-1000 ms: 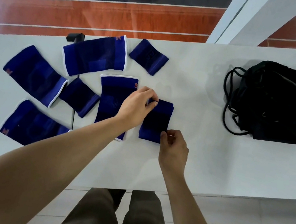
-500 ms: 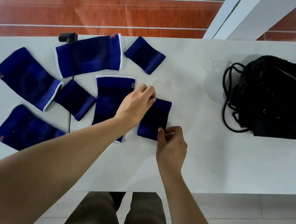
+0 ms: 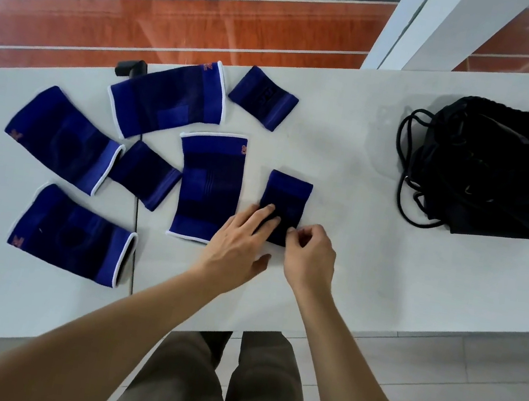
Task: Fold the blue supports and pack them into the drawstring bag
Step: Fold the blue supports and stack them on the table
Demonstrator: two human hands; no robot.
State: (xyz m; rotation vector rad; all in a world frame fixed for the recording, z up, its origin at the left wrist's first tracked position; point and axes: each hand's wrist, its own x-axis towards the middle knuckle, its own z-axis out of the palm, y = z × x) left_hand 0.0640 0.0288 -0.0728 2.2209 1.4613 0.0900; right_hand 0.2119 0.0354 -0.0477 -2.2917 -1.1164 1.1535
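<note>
Left hand (image 3: 243, 235) pressing flat, fingers spread, on small blue support (image 3: 284, 208); right hand (image 3: 309, 256) pinching its near corner. Beside it, 4 larger white-edged supports (image 3: 208, 188) with orange logos, too small to read. Farther back, 2 more small ones (image 3: 263, 98). Far right, black drawstring bag (image 3: 502, 175), cords looped on white table (image 3: 348, 165).

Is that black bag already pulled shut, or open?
Cannot tell. The drawstring bag lies slumped on the table, its cords looped loose beside it, but its mouth is not visible among the dark folds.
</note>
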